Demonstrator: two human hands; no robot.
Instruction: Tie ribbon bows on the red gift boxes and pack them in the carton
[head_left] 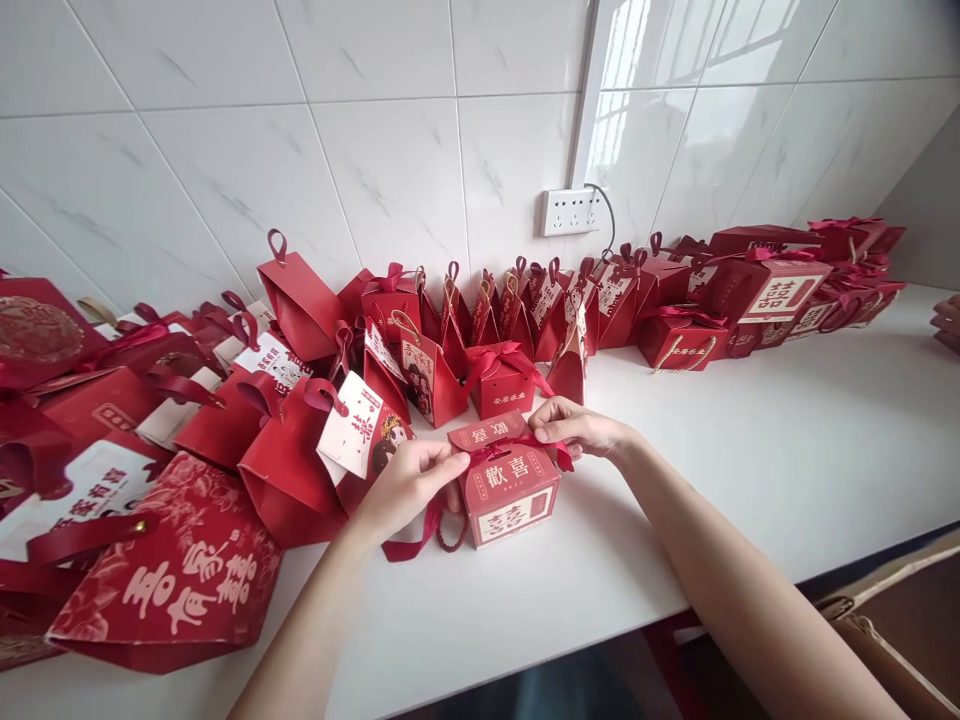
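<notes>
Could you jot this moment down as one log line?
left hand: at ribbon | right hand: pinching ribbon | box: upright on table, between hands | behind: red boxes

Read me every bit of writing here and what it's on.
"歡喜": center box, top and, upside down, flap.
"囍": center box's front; large box at right.
"安居乐业": bow-topped box behind that; rope-handled box.
"吾家有囍": flowered box, lower left.
Other lettering and small print: too small, blurred or hidden to read.

A head-worn camera looks forward and down over a nearby white table toward a tiled wall.
</notes>
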